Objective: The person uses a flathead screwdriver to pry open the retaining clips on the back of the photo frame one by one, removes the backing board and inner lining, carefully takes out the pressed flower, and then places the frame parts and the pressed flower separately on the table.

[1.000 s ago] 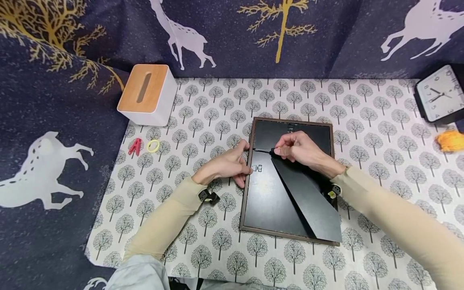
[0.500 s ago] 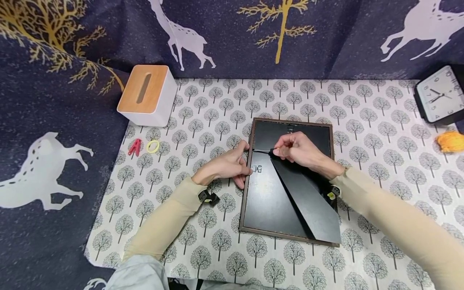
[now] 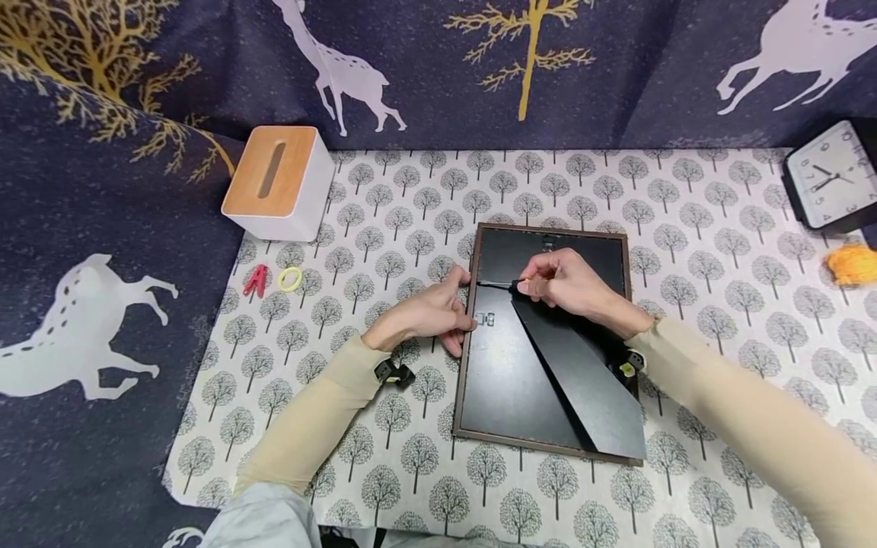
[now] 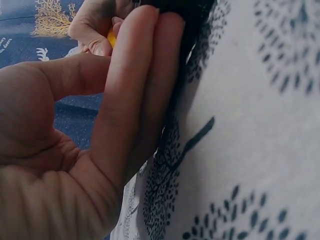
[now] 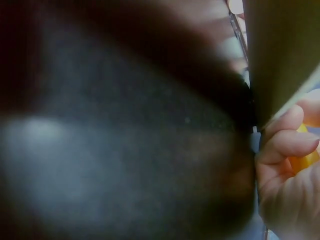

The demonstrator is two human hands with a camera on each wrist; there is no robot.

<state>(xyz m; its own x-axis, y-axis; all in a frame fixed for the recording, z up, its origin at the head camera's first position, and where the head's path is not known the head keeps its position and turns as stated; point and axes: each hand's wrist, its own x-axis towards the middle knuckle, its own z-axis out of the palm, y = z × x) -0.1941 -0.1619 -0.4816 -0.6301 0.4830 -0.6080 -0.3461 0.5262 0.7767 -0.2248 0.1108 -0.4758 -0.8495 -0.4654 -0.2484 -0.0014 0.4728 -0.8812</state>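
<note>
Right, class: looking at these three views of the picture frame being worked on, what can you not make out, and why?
- Head view: the front of the picture frame lies face down, unseen.
- Head view: what the right hand pinches at the stand is too small and covered by fingers.
- Right wrist view: the dark blurred surface fills most of the picture.
- Left wrist view: the left hand blocks the frame.
- Head view: the clock is cut by the edge.

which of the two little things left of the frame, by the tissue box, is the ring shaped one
The yellow ring, the one nearer the picture frame. The red clip just to its left is wedge-shaped, not a loop.
</note>
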